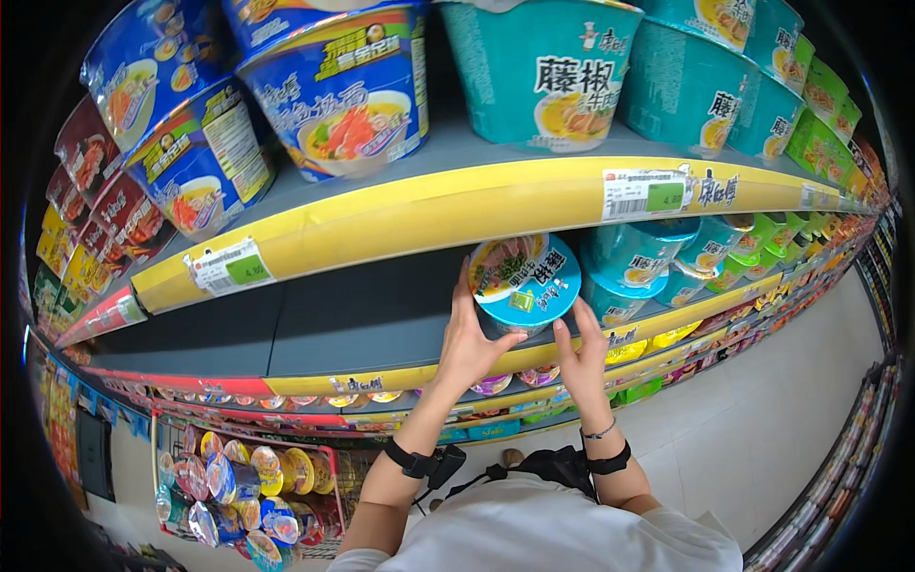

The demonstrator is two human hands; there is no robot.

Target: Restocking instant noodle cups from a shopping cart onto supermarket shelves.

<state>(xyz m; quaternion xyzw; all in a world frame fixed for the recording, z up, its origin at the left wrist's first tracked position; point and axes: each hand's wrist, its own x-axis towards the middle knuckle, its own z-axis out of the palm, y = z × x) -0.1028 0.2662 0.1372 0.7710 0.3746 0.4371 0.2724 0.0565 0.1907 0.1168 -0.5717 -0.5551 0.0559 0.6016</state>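
Note:
A teal instant noodle cup (525,314) with a printed lid is on the lower grey shelf, tilted so that its lid faces me. My left hand (468,350) wraps its left side, with the thumb at the lower front. On the cup's right side, the fingers and thumb of my right hand (582,350) press against it. Just to the right stand matching teal noodle cups (632,261), stacked two high. Whether the held cup's base touches the shelf cannot be told.
A yellow shelf edge (429,214) with price tags overhangs my hands. Above it stand blue noodle cups (350,107) and teal noodle tubs (543,79). A shopping cart (336,465) at lower left holds many loose noodle cups (232,479). More shelving (829,472) runs along the right.

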